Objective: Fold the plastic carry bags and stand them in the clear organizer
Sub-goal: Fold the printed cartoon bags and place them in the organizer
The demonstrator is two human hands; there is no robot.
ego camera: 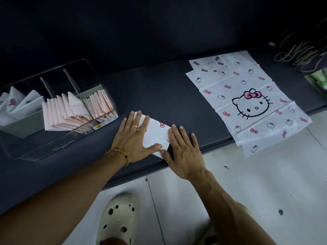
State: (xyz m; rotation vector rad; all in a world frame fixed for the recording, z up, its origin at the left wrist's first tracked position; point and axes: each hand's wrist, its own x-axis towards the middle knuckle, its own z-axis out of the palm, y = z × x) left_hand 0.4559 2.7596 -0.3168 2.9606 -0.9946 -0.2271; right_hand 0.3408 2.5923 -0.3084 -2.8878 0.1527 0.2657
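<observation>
A white plastic bag with pink bows, folded into a small flat packet (pixel 156 132), lies near the front edge of the dark counter (pixel 159 92). My left hand (pixel 132 138) presses flat on its left side, fingers spread. My right hand (pixel 182 147) lies flat on its right corner. A stack of unfolded white cat-print bags (pixel 247 103) lies flat to the right, overhanging the counter edge. The clear organizer (pixel 58 110) stands at the left, its compartments holding several folded bags upright: white ones at the left, pale pink ones in the middle and right.
A bundle of tan cord handles (pixel 300 52) and a green object (pixel 318 80) sit at the far right of the counter. Below the counter edge is a white tiled floor (pixel 247 191) with my cream clog (pixel 118 218).
</observation>
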